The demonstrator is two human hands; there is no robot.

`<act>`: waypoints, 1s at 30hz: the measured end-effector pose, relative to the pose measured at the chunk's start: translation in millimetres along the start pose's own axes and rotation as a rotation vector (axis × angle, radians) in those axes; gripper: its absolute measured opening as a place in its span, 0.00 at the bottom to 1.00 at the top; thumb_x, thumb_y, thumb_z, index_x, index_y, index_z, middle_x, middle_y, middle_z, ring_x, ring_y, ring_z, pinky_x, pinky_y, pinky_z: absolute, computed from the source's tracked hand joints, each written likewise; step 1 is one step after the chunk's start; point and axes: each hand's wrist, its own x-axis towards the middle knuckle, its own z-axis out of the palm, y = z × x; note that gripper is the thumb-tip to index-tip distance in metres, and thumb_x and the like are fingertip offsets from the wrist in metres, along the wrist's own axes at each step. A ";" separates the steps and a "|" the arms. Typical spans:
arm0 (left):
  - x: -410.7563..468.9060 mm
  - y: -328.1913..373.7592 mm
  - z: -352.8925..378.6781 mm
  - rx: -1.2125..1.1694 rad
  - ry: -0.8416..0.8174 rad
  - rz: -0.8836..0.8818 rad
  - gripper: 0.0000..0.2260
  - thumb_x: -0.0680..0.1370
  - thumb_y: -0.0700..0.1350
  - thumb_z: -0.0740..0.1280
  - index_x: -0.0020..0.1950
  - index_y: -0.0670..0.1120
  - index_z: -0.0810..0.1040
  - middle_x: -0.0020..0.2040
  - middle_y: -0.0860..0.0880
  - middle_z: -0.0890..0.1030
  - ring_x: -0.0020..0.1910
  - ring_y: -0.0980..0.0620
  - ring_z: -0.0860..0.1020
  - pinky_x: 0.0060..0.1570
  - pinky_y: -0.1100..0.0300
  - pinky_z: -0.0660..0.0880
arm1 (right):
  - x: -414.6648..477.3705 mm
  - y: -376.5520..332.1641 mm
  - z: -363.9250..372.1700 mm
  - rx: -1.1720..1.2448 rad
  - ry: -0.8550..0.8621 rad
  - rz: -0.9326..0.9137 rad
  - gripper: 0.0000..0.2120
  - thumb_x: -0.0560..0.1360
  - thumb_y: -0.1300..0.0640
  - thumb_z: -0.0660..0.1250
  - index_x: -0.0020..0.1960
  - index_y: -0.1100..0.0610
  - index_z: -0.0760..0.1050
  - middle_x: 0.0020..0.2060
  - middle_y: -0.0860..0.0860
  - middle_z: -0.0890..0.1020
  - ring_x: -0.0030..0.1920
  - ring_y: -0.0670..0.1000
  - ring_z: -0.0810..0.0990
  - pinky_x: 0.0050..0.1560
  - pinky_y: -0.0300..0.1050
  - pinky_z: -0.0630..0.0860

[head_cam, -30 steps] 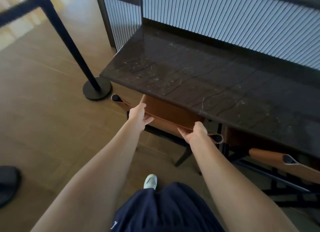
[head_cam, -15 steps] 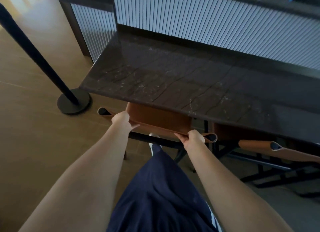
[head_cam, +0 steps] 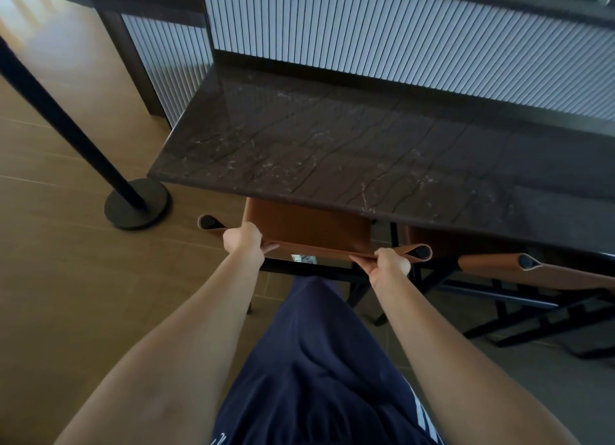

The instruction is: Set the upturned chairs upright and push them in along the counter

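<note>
- Head view, hands: your left hand (head_cam: 243, 240) grips the top edge of the near chair (head_cam: 309, 226) towards its left end, fingers curled over the brown leather. Your right hand (head_cam: 389, 265) grips the same edge just inside its right end, fingers wrapped round it. Both arms are stretched forward.
- Head view, near chair: it stands upright on its dark legs. The leather back runs between your two hands, with a rolled sleeve and a dark tube end showing at each side. The brown seat lies partly under the front edge of the bench (head_cam: 366, 152); the back remains on your side of that edge.
- Head view, second chair (head_cam: 539, 273): it sits to the right of the near chair, close beside it. Its leather back rail and one dark tube end show, and its black frame rests on the floor (head_cam: 66, 278). The upper part is hidden below the bench, so you cannot tell how far in it sits.
- Head view, bench: a dark, veined stone top, backed by a pale ribbed panel (head_cam: 399, 38).
- Head view, surroundings: a black stanchion (head_cam: 138, 208) stands on the tan floor left of the bench corner, its round base near the near chair's left end but apart from it.
- Head view, person: navy shorts (head_cam: 316, 378) fill the lower centre between your arms.
</note>
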 end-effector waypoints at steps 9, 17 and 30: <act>-9.7 -14.9 26.0 0.047 -0.071 0.035 0.19 0.78 0.28 0.56 0.68 0.37 0.69 0.57 0.40 0.74 0.35 0.44 0.77 0.45 0.47 0.82 | 19.9 -24.3 -17.5 -0.018 0.013 0.017 0.20 0.79 0.74 0.55 0.69 0.63 0.65 0.64 0.67 0.71 0.63 0.71 0.73 0.55 0.67 0.77; -3.4 -11.5 40.2 0.013 -0.057 0.033 0.18 0.78 0.28 0.56 0.66 0.38 0.70 0.49 0.41 0.73 0.37 0.44 0.78 0.43 0.48 0.82 | 41.6 -31.0 -13.4 0.006 -0.052 0.026 0.19 0.79 0.74 0.56 0.69 0.63 0.64 0.55 0.65 0.71 0.63 0.71 0.73 0.56 0.67 0.77; -3.3 -1.9 43.4 0.001 -0.082 0.008 0.20 0.78 0.28 0.59 0.68 0.40 0.68 0.55 0.40 0.72 0.36 0.44 0.76 0.47 0.48 0.82 | 47.1 -31.5 -11.1 0.046 -0.134 0.088 0.11 0.81 0.67 0.60 0.63 0.64 0.68 0.59 0.66 0.75 0.53 0.65 0.79 0.53 0.61 0.79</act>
